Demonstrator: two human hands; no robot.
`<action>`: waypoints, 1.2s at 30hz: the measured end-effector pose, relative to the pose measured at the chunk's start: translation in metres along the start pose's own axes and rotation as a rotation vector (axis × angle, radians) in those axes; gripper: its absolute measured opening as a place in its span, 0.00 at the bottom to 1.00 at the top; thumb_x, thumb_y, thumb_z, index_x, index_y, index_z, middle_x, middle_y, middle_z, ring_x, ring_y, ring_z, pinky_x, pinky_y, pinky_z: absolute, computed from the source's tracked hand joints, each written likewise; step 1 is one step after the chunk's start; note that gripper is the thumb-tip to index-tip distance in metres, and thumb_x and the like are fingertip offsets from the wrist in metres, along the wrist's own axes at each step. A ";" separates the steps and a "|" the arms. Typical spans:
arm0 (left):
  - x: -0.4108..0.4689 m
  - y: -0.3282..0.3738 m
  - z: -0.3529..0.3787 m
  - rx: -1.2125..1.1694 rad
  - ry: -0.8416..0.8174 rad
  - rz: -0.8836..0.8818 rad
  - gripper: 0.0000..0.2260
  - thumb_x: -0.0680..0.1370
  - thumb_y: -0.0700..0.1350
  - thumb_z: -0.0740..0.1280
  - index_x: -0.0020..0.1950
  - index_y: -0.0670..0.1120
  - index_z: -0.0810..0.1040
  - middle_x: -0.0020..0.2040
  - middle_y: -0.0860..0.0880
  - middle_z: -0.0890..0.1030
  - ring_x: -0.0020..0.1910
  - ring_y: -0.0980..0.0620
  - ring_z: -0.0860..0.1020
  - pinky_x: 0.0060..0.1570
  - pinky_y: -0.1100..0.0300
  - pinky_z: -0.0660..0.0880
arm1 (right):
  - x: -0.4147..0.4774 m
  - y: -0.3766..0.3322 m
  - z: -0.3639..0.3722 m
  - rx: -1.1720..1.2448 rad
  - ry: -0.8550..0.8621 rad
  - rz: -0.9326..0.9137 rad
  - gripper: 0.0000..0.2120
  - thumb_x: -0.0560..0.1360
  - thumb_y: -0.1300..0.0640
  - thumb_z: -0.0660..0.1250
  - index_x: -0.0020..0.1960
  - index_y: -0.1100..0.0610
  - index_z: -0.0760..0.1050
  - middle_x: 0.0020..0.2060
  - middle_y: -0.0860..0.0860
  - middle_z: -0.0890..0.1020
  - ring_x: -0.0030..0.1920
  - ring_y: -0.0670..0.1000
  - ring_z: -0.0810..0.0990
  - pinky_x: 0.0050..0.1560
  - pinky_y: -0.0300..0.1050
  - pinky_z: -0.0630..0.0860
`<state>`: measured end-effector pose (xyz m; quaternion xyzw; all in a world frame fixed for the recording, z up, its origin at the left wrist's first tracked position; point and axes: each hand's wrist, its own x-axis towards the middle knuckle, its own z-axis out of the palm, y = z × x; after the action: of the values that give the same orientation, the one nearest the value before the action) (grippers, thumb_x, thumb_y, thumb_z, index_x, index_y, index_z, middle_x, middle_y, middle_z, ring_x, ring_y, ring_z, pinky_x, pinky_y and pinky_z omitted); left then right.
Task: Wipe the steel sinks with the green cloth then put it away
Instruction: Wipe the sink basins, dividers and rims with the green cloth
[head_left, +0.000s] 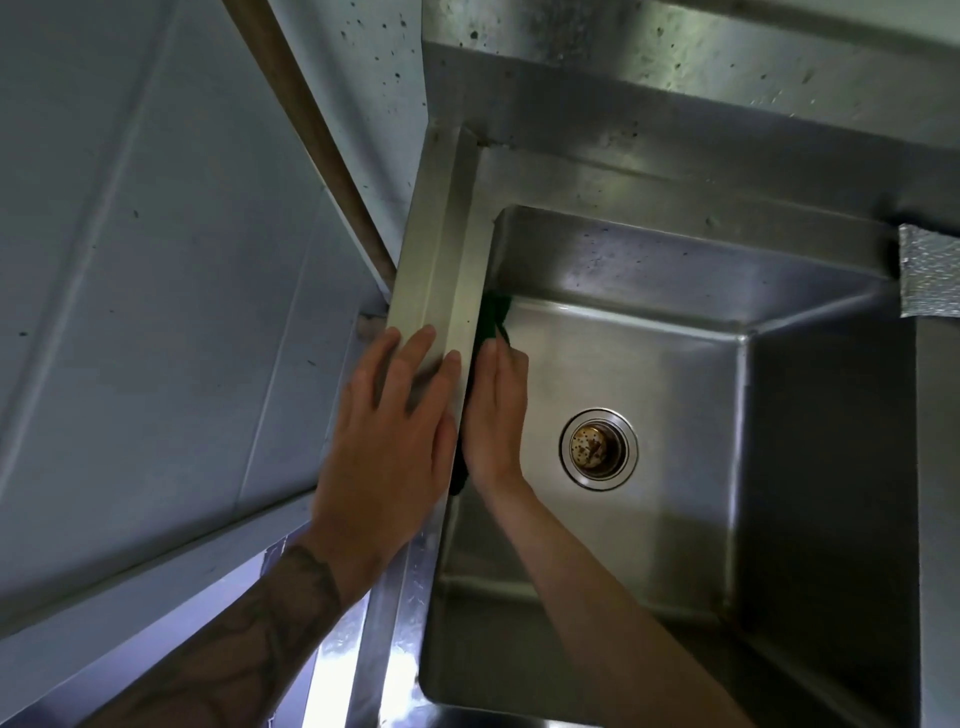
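Both bare forearms reach forward side by side. The left hand (395, 415) lies flat, palm down, on the sink rim (441, 260), its fingers straight and slightly spread. Its forearm (249, 623) carries dark tattoos. The right hand (493, 415), just beside it and lower, stands on edge with its fingers straight and together, pressing the green cloth (496, 312) against the basin's left inner wall. The right forearm (597, 597) slants down into the basin.

Green cloth (495, 312) flat against left wall of steel sink (649, 374).
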<state>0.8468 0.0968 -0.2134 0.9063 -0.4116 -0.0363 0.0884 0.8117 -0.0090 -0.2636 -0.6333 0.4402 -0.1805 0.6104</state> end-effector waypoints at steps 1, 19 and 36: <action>0.000 0.000 -0.001 0.014 -0.006 0.000 0.24 0.88 0.55 0.55 0.78 0.43 0.72 0.79 0.38 0.70 0.79 0.33 0.66 0.72 0.36 0.73 | -0.011 -0.001 -0.005 0.041 -0.015 -0.021 0.15 0.89 0.53 0.52 0.66 0.55 0.75 0.56 0.53 0.75 0.52 0.42 0.77 0.55 0.37 0.75; 0.000 0.001 0.001 -0.041 0.043 -0.011 0.23 0.87 0.54 0.56 0.76 0.42 0.75 0.78 0.38 0.72 0.78 0.33 0.67 0.71 0.35 0.74 | 0.061 0.016 0.005 0.003 0.014 -0.018 0.19 0.87 0.46 0.57 0.74 0.46 0.75 0.60 0.50 0.78 0.62 0.48 0.78 0.67 0.48 0.74; 0.000 0.002 -0.002 -0.012 0.048 -0.007 0.22 0.87 0.54 0.55 0.76 0.43 0.74 0.78 0.38 0.71 0.78 0.34 0.66 0.71 0.36 0.73 | -0.016 0.083 0.000 -0.217 -0.095 0.298 0.19 0.88 0.45 0.51 0.75 0.44 0.71 0.56 0.49 0.75 0.53 0.49 0.80 0.51 0.41 0.73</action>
<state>0.8458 0.0961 -0.2111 0.9078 -0.4060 -0.0171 0.1037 0.7749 0.0145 -0.3355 -0.6308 0.5168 -0.0095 0.5787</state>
